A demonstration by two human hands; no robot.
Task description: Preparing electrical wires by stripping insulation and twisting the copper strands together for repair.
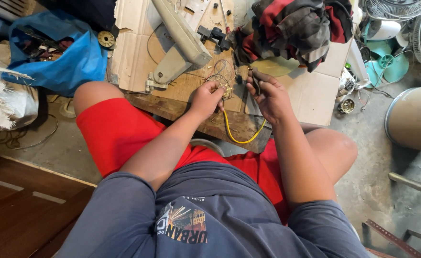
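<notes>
Yellow wire [233, 133] loops below the wooden board's [181, 107] near edge, pinched at a small wired part [226, 90] by the left hand [205, 99]. Right hand [267, 98] grips a dark tool [256, 80] just beside it. Grey housing [181, 33] lies farther back on cardboard [134, 52].

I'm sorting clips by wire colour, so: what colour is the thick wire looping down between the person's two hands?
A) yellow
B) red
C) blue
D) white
A: the wire hanging in a loop below the left hand and the right hand is plainly yellow against the dark wooden board.
</notes>
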